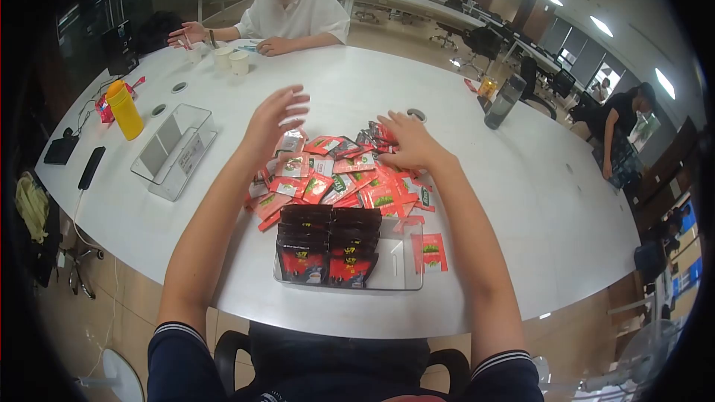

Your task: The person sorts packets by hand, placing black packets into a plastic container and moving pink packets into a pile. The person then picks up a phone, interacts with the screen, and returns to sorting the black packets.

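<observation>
A single head-worn camera looks forward and steeply down over the wearer's forearms, which enter from the bottom edge of the frame. It sits close to the near rim of the curved white desk. The fisheye lens bends the office into a dark-cornered circle, with ceiling lights at the upper right.

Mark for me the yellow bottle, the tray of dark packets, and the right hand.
yellow bottle (126, 113), head view, middle of its body
tray (401, 262), head view, bare clear floor right of the dark packets
right hand (406, 141), head view, back of the hand
</observation>
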The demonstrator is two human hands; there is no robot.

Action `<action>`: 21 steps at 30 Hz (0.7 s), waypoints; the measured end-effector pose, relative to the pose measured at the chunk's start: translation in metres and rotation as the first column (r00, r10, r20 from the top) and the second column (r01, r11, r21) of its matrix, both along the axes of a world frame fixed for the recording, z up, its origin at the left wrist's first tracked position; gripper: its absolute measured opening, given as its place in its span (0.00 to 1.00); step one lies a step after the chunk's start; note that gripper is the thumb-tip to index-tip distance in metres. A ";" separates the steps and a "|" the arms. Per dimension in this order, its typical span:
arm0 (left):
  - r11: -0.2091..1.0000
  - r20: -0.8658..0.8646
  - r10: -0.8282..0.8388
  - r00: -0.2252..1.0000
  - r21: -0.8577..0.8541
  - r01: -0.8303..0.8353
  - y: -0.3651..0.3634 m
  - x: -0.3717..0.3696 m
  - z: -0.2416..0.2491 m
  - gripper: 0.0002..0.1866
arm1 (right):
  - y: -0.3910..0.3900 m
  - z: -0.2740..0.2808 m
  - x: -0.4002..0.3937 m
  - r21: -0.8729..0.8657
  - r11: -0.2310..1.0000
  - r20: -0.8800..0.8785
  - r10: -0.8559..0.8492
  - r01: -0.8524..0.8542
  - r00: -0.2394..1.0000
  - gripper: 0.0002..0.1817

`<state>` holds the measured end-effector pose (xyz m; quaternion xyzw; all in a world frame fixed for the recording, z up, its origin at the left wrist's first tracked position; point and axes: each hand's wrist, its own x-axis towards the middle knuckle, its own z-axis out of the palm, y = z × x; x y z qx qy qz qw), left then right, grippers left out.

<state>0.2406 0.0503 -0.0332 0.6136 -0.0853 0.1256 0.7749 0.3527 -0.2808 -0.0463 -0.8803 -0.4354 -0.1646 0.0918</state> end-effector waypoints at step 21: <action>0.975 0.013 -0.224 0.974 -0.007 0.224 -0.077 0.001 0.055 0.37 | 0.052 0.072 -0.046 0.783 0.452 -0.603 0.721 0.427 0.342 0.22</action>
